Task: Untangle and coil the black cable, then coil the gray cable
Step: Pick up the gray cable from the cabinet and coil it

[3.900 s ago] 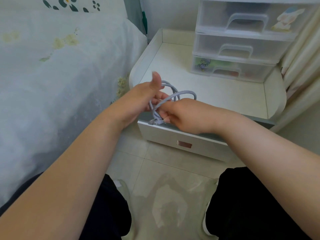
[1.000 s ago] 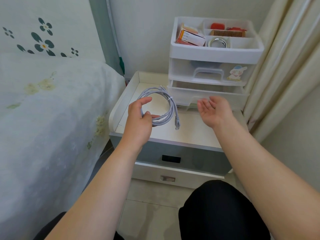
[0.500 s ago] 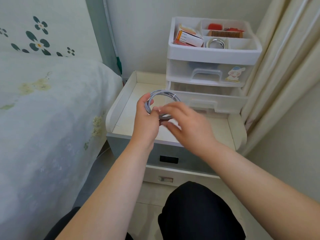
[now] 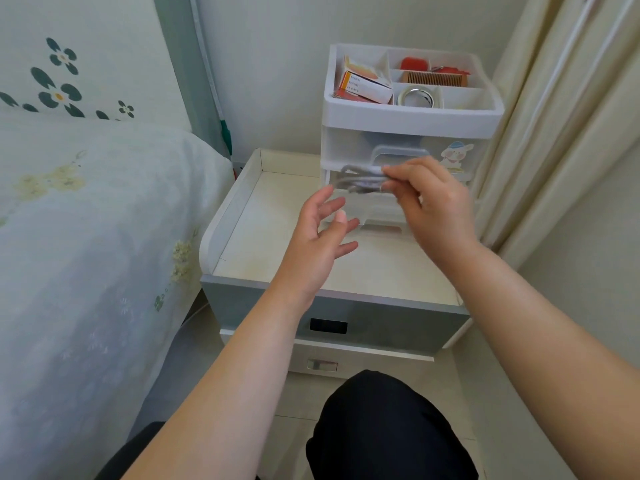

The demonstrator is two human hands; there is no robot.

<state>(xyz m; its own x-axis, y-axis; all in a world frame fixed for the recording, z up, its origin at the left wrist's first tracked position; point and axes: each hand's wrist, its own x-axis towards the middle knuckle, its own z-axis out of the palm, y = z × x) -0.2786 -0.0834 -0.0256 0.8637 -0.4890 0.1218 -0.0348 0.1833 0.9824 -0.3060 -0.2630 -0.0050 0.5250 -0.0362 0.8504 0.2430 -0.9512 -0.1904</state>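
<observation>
The gray cable (image 4: 358, 180) is wound into a small coil, blurred by motion, and hangs in the air above the nightstand, in front of the plastic drawers. My right hand (image 4: 429, 202) pinches the coil at its right side between thumb and fingers. Just below and left of the coil, my left hand (image 4: 320, 242) holds nothing, its fingers spread and relaxed. No black cable is in view.
The white nightstand (image 4: 242, 216) has a raised rim and stands between the bed (image 4: 86, 237) on the left and a curtain (image 4: 554, 133) on the right. A white plastic drawer unit (image 4: 408, 116) stands at its back, with boxes, a comb and a tape roll in its top tray.
The coil passed from my left hand to my right hand. My left hand let go and dropped slightly; my right hand lifted the coil toward the plastic drawers.
</observation>
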